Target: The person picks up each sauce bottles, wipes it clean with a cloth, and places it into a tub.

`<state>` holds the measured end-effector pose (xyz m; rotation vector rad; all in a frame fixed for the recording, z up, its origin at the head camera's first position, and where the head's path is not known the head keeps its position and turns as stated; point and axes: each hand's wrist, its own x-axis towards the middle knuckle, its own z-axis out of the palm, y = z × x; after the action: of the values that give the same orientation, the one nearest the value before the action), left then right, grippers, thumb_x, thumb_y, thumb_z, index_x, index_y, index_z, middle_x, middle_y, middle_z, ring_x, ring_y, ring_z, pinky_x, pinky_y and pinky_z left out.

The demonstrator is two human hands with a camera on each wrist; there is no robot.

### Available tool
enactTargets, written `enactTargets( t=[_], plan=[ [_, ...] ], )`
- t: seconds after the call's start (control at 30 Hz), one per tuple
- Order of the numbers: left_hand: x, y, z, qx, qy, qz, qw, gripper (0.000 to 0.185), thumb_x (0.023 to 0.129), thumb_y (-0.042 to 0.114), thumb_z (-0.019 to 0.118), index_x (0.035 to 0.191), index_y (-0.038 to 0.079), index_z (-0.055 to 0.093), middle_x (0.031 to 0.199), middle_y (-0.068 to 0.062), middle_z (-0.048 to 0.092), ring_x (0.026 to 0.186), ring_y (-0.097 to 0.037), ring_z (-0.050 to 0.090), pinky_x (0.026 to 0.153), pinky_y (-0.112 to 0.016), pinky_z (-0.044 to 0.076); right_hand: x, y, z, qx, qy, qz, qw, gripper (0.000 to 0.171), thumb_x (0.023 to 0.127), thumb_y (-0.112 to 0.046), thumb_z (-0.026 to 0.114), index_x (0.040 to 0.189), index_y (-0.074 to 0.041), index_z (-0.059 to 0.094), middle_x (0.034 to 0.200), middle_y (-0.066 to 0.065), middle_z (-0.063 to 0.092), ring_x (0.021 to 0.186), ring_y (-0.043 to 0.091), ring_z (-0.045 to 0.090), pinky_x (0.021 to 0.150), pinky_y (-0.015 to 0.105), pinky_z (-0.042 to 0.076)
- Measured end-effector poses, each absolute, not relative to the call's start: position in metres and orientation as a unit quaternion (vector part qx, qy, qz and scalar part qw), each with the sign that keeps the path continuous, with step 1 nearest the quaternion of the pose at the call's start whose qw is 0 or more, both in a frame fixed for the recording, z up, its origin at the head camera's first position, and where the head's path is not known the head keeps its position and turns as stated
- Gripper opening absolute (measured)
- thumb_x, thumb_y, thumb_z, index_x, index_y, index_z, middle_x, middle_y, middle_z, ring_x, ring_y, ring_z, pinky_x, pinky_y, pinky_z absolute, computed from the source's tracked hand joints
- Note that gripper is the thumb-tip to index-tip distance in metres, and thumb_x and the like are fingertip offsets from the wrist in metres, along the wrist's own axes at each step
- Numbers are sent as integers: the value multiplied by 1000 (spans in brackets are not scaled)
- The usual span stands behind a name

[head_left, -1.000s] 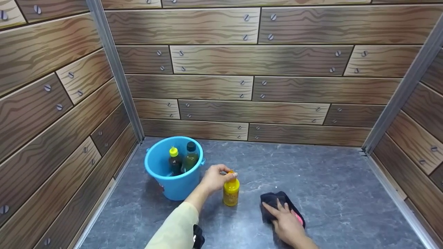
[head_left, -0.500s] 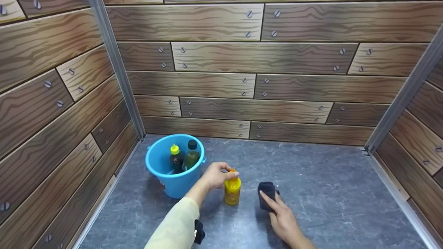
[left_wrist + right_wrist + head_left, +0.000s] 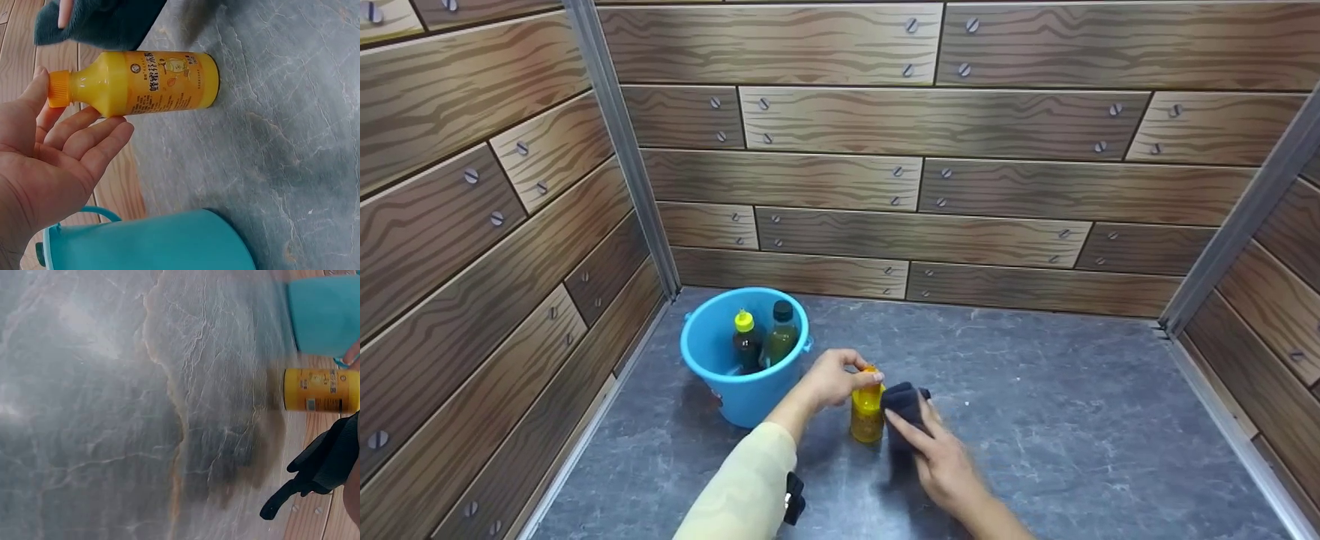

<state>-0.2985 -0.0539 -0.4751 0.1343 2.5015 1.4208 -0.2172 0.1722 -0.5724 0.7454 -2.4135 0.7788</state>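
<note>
A yellow sauce bottle (image 3: 867,425) with an orange cap (image 3: 59,88) stands upright on the grey marbled surface. My left hand (image 3: 829,379) pinches it at the cap between thumb and fingertips; in the left wrist view the other fingers extend beneath the shoulder of the bottle. Held in my right hand (image 3: 949,469) is a dark folded cloth (image 3: 901,403), raised off the surface. The cloth is right at the bottle's right side, near its upper part. From the right wrist, the cloth (image 3: 323,461) hangs down in loose folds beside the bottle (image 3: 320,391).
A blue bucket (image 3: 757,409) stands left of the bottle, close to my left hand. Inside it are a dark bottle with a yellow cap (image 3: 744,321) and a greenish bottle with a black cap (image 3: 783,337). Wood-patterned walls (image 3: 960,184) enclose the back and sides.
My right hand has lifted the dark cloth from the surface and brought it left to the bottle. My left hand keeps its pinch on the cap.
</note>
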Motion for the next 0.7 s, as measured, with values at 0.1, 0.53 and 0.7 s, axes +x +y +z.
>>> enactTargets(
  t=[0.1, 0.53, 0.7],
  plan=[
    [-298, -54, -475, 48, 862, 488, 130, 20, 97, 38, 79, 100, 18, 76, 113, -2, 71, 99, -24, 65, 85, -45, 60, -219, 167, -571, 290, -889, 260, 241, 75, 85, 7, 76, 147, -34, 65, 155, 31, 48, 135, 58, 50, 96, 66, 53],
    [-301, -57, -473, 51, 872, 472, 124, 24, 97, 40, 80, 105, 17, 76, 113, -3, 68, 93, -23, 61, 75, -37, 51, -229, 144, -559, 289, -920, 228, 136, 58, 102, -5, 66, 150, -36, 61, 164, 31, 36, 142, 60, 41, 97, 70, 50],
    [-300, -57, -475, 55, 869, 478, 119, 24, 97, 39, 80, 104, 17, 77, 114, -4, 68, 94, -23, 60, 79, -38, 51, -232, 136, -558, 277, -928, 218, 119, 60, 100, -1, 66, 150, -35, 62, 164, 34, 32, 140, 62, 42, 94, 68, 53]
  ],
)
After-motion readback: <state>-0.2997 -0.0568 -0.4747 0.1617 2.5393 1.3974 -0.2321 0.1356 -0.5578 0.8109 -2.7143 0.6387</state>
